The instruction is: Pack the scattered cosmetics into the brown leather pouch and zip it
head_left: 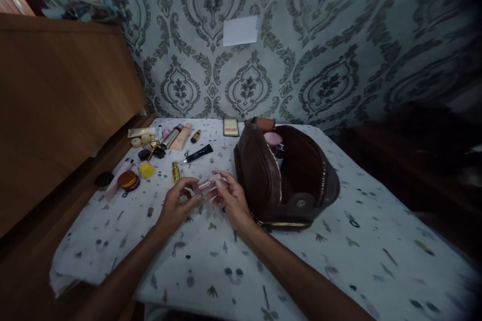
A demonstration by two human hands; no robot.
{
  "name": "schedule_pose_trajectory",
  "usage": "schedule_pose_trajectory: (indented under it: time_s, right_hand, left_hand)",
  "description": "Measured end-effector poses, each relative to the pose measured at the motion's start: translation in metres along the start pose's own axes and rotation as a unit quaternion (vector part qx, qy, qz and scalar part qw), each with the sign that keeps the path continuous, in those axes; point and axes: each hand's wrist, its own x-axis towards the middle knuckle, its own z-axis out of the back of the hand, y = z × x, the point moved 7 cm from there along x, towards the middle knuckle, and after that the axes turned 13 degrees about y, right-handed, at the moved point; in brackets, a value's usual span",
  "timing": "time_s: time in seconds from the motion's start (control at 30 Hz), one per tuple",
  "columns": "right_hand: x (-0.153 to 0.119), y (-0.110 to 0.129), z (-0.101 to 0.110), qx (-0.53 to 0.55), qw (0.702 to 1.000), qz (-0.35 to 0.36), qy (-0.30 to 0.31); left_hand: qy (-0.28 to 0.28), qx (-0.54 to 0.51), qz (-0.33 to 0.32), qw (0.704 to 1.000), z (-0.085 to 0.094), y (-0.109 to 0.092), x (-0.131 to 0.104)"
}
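Two hands share one small clear cosmetic tube [206, 185]: the left hand [183, 197] pinches one end, the right hand [230, 195] the other, both with fingers narrowed on it. It is above the patterned tabletop [211, 261], left of one open brown toiletry bag [259, 175]. Inside the bag show at least two items, one pink. Beyond the hands lie one black squeeze tube [197, 154], one gold bottle [175, 172] and, by the wall, one palette [231, 127].
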Motion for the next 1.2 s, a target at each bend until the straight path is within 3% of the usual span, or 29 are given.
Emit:
schedule_pose_trajectory:
  time_s: [0.3,0.57,0.7,0.8,0.87,1.0,1.07,1.2]
  right_hand:
    - [-0.022,0.052,-0.014,-0.087,0.992,0.086,0.031]
    - [-0.080,0.112,0.000,-0.232,0.956,0.167,-0.064]
    - [-0.116,0.144,0.028,-0.286,0.911,0.224,-0.193]
    - [-0.137,0.160,0.052,-0.317,0.865,0.261,-0.287]
    - [-0.142,0.165,0.065,-0.335,0.848,0.266,-0.312]
    - [-0.141,0.162,0.085,-0.369,0.842,0.245,-0.307]
    - [-0.140,0.159,0.090,-0.396,0.837,0.228,-0.300]
    - [-0.141,0.160,0.089,-0.483,0.796,0.224,-0.289]
  left_hand:
    - [-0.011,-0.013,-0.048,0.999,0.004,-0.031,0.000]
    - [0.058,0.048,-0.138,0.988,-0.028,-0.077,0.011]
    - [0.115,0.192,-0.256,0.941,-0.055,-0.118,0.019]
    - [0.103,0.327,-0.322,0.882,-0.077,-0.145,0.028]
    - [0.075,0.422,-0.335,0.839,-0.090,-0.157,0.036]
    - [0.060,0.576,-0.310,0.754,-0.112,-0.164,0.053]
    - [0.063,0.595,-0.309,0.740,-0.116,-0.165,0.054]
    - [0.079,0.577,-0.270,0.767,-0.112,-0.161,0.052]
